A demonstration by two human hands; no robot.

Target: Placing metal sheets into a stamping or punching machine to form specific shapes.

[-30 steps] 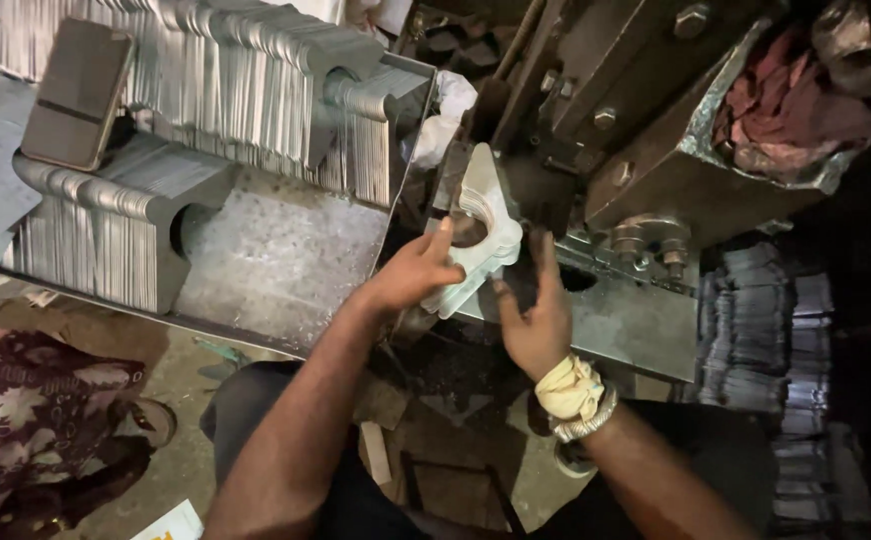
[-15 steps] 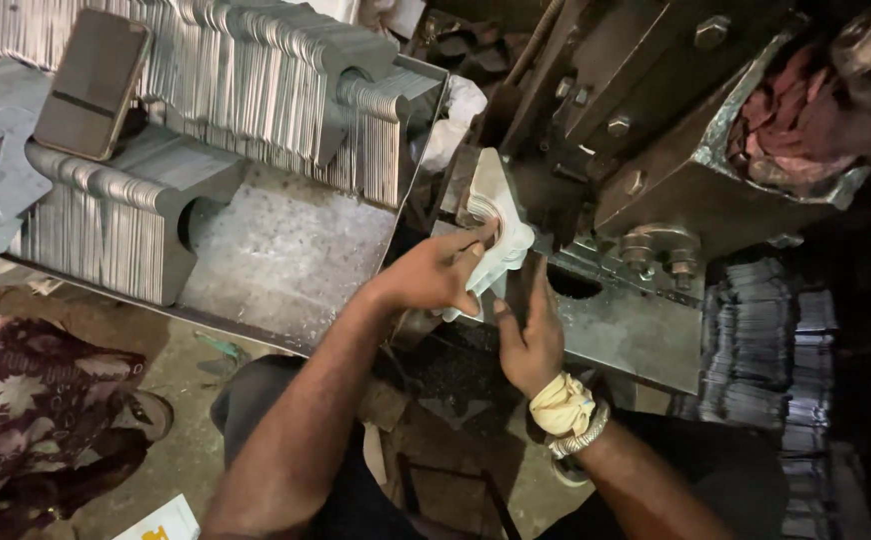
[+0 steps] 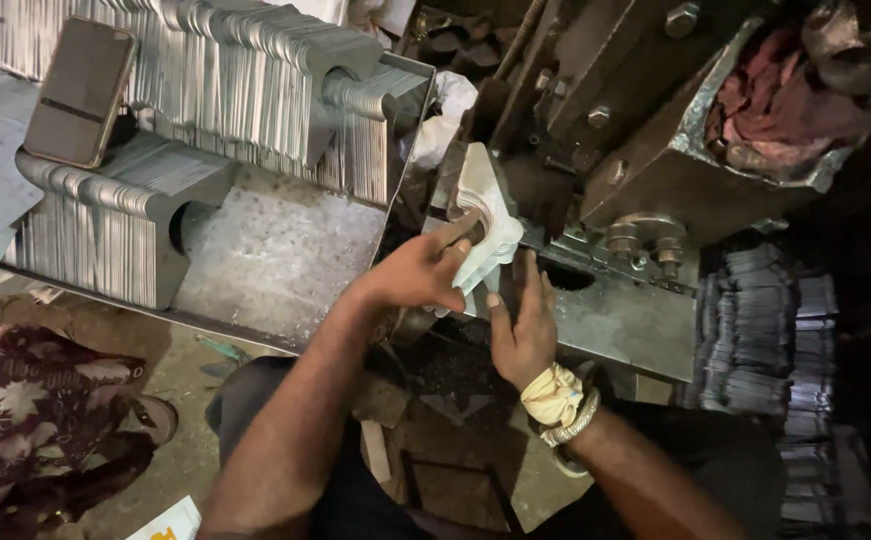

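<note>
My left hand (image 3: 424,270) grips a small stack of thin, pale metal plates (image 3: 484,212) held on edge against the dark press machine (image 3: 596,110). My right hand (image 3: 524,325), its wrist wrapped in cloth, touches the lower edge of the same stack from below with its fingers pointing up. Both hands are at the front of the machine's steel bed (image 3: 616,320).
A metal tray (image 3: 276,260) on the left holds long rows of stamped plates (image 3: 236,80) standing on edge. A phone (image 3: 81,92) lies on top of them. Reddish rags (image 3: 776,100) sit in a box at the upper right. Stacked plates (image 3: 766,330) stand at the right.
The plates have been tilted up on edge and drawn together in my left hand. My right hand has shifted under the stack. The view has moved slightly.
</note>
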